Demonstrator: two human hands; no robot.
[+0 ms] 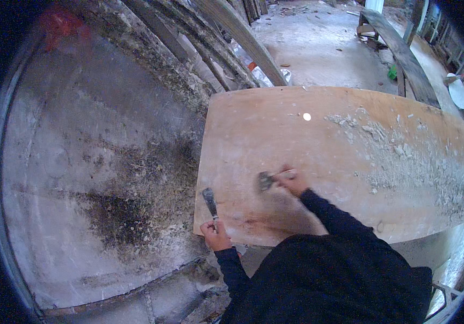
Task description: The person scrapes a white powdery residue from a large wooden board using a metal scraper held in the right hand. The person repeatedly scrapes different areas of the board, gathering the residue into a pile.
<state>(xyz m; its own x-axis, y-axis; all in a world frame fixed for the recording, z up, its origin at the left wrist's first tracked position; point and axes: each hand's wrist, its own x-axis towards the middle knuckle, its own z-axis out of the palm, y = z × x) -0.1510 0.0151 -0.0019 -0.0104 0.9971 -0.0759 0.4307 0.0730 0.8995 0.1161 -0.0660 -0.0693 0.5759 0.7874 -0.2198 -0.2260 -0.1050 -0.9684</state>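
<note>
Head view shows the left hand [214,235] at the near left corner of the plywood board [350,178], closed around a scraper [210,202] whose blade lies on the wood. Right hand [293,182] grips a brush [271,179] pressed to the board near its left end. Dried plaster crumbs [404,156] litter the board's right half.

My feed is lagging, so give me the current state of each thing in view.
Wooden board: lying flat, right part strewn with pale debris.
Scraper: gripped by left hand, blade on the board.
Brush: gripped by right hand, head on the board.
</note>
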